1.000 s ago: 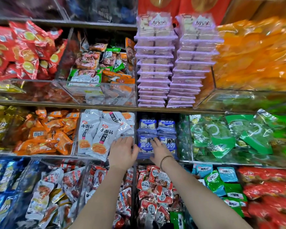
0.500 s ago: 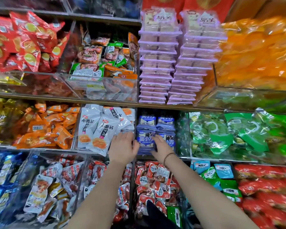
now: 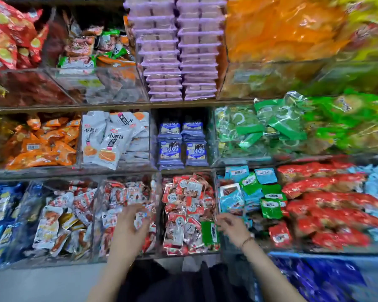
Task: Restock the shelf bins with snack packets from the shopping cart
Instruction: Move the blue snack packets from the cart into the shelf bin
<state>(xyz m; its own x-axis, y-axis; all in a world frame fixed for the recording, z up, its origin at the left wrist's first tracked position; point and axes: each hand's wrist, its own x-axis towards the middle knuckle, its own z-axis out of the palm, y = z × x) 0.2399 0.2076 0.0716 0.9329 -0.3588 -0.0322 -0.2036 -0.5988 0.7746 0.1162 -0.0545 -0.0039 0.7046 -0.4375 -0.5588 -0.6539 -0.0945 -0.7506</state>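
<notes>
Two neat stacks of blue-purple snack packets (image 3: 182,147) fill a clear bin on the middle shelf. Both hands are below that bin, in front of the bottom shelf's bins. My left hand (image 3: 132,225) hangs with fingers spread before a bin of small red-and-white packets (image 3: 127,199), holding nothing. My right hand (image 3: 232,225), with a thin bracelet at the wrist, has its fingers apart and loosely curled, beside a green packet (image 3: 210,233) at the edge of the red-packet bin (image 3: 187,212). The picture is motion-blurred. No shopping cart is in view.
White noodle-snack packets (image 3: 106,138) and orange packets (image 3: 42,142) sit left of the blue-purple stacks, green packets (image 3: 271,127) to the right. Purple-lidded trays (image 3: 179,51) are stacked above. Blue goods (image 3: 314,277) lie at lower right. Grey floor (image 3: 42,284) shows below.
Both hands have left the blue-purple packet bin and dropped to the bottom shelf level. The view has tilted downward and pulled back, showing floor and dark clothing.
</notes>
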